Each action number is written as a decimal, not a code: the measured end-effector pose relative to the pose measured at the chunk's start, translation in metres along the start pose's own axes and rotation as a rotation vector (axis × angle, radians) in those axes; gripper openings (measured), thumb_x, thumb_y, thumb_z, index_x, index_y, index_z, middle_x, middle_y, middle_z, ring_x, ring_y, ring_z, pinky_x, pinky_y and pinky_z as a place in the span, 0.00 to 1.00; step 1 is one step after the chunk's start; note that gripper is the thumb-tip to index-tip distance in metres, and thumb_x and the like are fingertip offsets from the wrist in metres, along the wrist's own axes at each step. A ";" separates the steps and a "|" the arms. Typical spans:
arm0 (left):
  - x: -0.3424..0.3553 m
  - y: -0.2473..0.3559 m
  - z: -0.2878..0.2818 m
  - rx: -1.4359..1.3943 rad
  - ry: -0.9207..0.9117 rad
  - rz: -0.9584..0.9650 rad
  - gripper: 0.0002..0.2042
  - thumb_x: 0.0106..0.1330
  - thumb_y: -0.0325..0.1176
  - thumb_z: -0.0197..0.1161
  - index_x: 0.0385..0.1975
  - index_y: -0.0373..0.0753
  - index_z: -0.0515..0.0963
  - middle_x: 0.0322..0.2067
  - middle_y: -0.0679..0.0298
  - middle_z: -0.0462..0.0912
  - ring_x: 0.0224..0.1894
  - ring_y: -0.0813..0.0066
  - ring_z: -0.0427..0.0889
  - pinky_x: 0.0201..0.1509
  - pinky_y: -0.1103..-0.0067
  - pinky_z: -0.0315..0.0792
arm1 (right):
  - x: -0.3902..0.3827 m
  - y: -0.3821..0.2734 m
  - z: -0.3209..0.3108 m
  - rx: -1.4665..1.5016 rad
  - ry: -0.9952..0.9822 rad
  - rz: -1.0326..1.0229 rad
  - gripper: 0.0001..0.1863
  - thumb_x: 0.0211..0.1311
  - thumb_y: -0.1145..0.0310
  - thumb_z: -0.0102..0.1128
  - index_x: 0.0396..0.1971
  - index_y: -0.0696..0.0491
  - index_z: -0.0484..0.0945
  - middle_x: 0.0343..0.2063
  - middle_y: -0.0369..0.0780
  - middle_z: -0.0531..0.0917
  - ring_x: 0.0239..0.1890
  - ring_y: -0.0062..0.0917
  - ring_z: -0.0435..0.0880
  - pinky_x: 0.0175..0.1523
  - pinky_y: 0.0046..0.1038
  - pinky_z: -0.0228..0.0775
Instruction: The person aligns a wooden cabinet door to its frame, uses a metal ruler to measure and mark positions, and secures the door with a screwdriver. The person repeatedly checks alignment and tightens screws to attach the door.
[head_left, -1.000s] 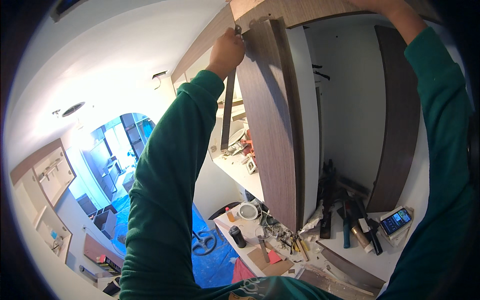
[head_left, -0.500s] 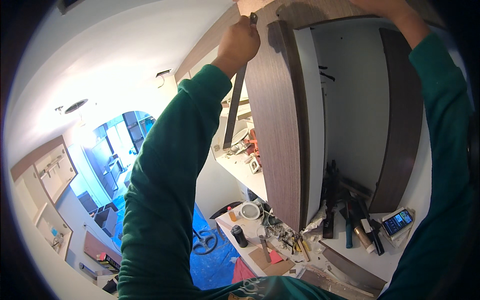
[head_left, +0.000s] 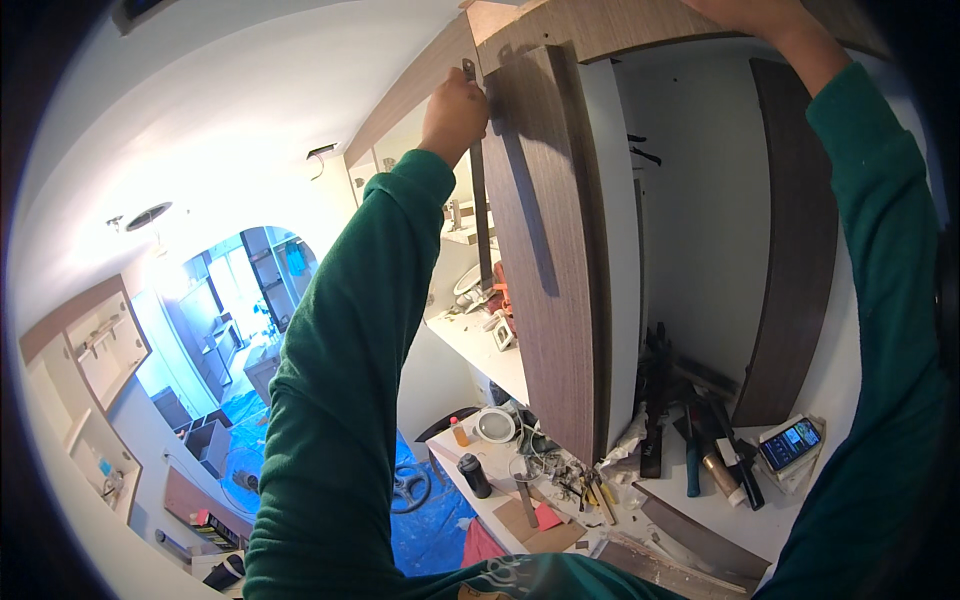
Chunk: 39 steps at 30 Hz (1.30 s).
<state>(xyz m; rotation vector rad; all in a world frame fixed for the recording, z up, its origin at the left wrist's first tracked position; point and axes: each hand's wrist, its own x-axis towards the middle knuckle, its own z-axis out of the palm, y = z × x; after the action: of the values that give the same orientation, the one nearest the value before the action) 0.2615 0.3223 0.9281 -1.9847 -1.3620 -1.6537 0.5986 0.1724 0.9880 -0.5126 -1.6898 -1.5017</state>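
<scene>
My left hand (head_left: 457, 108) is raised and closed round a long thin dark strip (head_left: 481, 215) with a hole in its upper end. The strip hangs almost upright beside a brown wood-grain panel (head_left: 548, 270), and a shadow like it falls across the panel's face. My right hand (head_left: 760, 14) reaches up to the wood-grain board (head_left: 640, 32) along the top of the cabinet. Its fingers run out at the upper edge of the picture, so their grip is hidden.
Below, a white counter holds a phone (head_left: 792, 444), several hand tools (head_left: 715, 465), a black bottle (head_left: 474, 476), a round white lamp (head_left: 494, 425) and scattered bits. A dark panel (head_left: 795, 240) leans inside the cabinet. Blue sheeting (head_left: 425, 535) covers the floor at left.
My left hand has come down and a little left with the strip, which now hangs straighter. Its shadow shows on the panel. My right hand stays up at the top board.
</scene>
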 end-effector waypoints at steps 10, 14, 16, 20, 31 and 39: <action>0.017 -0.034 0.010 0.281 0.140 0.126 0.15 0.72 0.37 0.50 0.46 0.30 0.72 0.38 0.38 0.85 0.45 0.38 0.85 0.51 0.55 0.78 | 0.002 -0.001 0.004 0.032 0.021 0.018 0.21 0.64 0.58 0.64 0.20 0.61 0.77 0.23 0.48 0.76 0.30 0.40 0.76 0.39 0.41 0.67; -0.001 -0.004 0.016 0.391 0.166 0.301 0.15 0.71 0.37 0.51 0.47 0.30 0.71 0.38 0.38 0.85 0.45 0.38 0.85 0.51 0.55 0.78 | -0.001 -0.002 -0.001 -0.008 -0.003 0.032 0.22 0.64 0.57 0.64 0.20 0.61 0.77 0.23 0.49 0.76 0.30 0.41 0.77 0.39 0.41 0.68; -0.005 0.004 0.020 0.379 0.180 0.334 0.15 0.70 0.37 0.51 0.46 0.30 0.71 0.37 0.38 0.85 0.44 0.38 0.85 0.51 0.55 0.79 | 0.001 0.001 0.002 -0.012 0.001 0.006 0.22 0.64 0.57 0.64 0.20 0.61 0.77 0.23 0.49 0.76 0.30 0.41 0.76 0.39 0.42 0.68; -0.013 0.017 0.022 0.334 0.210 0.335 0.13 0.69 0.35 0.52 0.43 0.31 0.70 0.35 0.38 0.85 0.42 0.38 0.86 0.49 0.55 0.80 | 0.001 -0.001 0.006 -0.010 0.002 -0.007 0.22 0.64 0.57 0.64 0.19 0.61 0.77 0.22 0.49 0.76 0.30 0.42 0.76 0.39 0.42 0.68; -0.021 0.040 0.029 0.296 0.197 0.352 0.13 0.68 0.33 0.53 0.43 0.29 0.67 0.32 0.36 0.84 0.38 0.36 0.86 0.45 0.54 0.80 | -0.002 -0.013 0.007 -0.003 0.134 -0.074 0.23 0.64 0.56 0.63 0.19 0.61 0.78 0.23 0.50 0.77 0.30 0.44 0.77 0.41 0.43 0.68; -0.031 0.047 0.031 0.303 0.190 0.370 0.13 0.67 0.33 0.53 0.44 0.29 0.66 0.31 0.37 0.85 0.37 0.36 0.86 0.44 0.53 0.80 | 0.005 0.002 0.004 -0.023 -0.012 -0.065 0.23 0.65 0.56 0.63 0.18 0.60 0.77 0.23 0.48 0.76 0.30 0.43 0.76 0.40 0.42 0.67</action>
<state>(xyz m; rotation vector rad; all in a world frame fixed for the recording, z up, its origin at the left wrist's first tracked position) 0.3187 0.3020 0.9081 -1.7278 -1.0307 -1.3399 0.5965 0.1754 0.9933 -0.4836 -1.7148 -1.5690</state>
